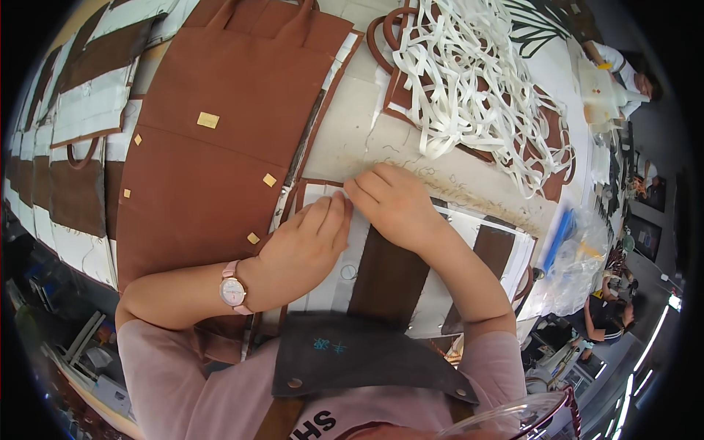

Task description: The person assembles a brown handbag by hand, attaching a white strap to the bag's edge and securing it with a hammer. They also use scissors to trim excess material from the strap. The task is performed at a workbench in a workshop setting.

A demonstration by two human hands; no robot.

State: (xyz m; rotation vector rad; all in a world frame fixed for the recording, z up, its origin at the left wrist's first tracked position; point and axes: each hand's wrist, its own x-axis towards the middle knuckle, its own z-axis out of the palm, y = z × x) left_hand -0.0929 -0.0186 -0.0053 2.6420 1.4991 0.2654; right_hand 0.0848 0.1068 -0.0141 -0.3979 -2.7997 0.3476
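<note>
a white-and-brown striped panel [389, 282] is laid between the forearms. near its far edge, the left hand [308, 236] and right hand [392, 202] are held close together, fingers curled; whether anything is pinched cannot be told. leftward, a brown handled bag [205, 165] is spread; beyond, white straps [456, 81] are heaped.

On your right — bright strip lights [652, 339], one dark rectangular panel [645, 236]; on your left — pale boxy unit [114, 396].
</note>
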